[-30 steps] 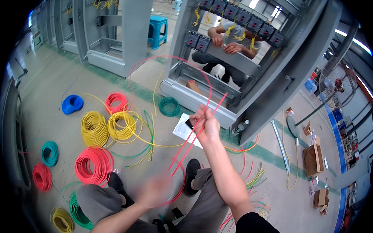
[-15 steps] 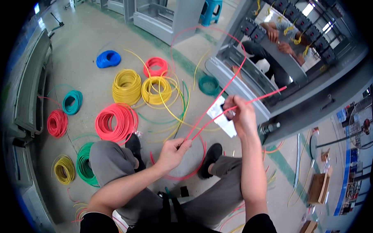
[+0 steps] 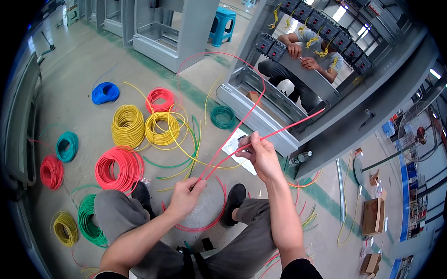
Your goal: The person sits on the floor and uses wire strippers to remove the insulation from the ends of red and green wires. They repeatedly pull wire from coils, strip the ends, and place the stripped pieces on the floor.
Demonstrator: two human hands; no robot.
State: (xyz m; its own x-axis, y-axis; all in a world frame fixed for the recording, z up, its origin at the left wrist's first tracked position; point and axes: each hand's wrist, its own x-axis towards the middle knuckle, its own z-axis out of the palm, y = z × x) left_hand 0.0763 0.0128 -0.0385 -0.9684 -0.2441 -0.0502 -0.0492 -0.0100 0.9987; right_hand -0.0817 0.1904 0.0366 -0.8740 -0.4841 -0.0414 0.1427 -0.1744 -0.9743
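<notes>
A thin red wire (image 3: 294, 123) runs between my two hands. My left hand (image 3: 186, 196) is closed, pinching two stretches of it between thumb and fingers. Up and to the right, my right hand (image 3: 262, 158) closes on one stretch, whose free end points toward the open cabinet. The other stretch rises past the right hand and arches in a wide loop over the floor. Beneath the hands, between my shoes, lies a ring of red wire (image 3: 221, 218). A white paper sheet (image 3: 232, 148) is partly hidden behind my right hand.
Wire coils lie at left: red (image 3: 102, 169), yellow (image 3: 118, 127), green (image 3: 87, 220) and blue (image 3: 105, 97). A grey cabinet (image 3: 293, 149) with breakers stands at right; another person (image 3: 299, 51) works behind it. Nearby are a bottle (image 3: 301, 159), a blue stool (image 3: 223, 26) and cardboard boxes (image 3: 371, 217).
The whole view has shifted, so the floor and coils appear farther left and lower. Both hands keep hold of the red wire, and slightly more of its free end shows beyond my right hand.
</notes>
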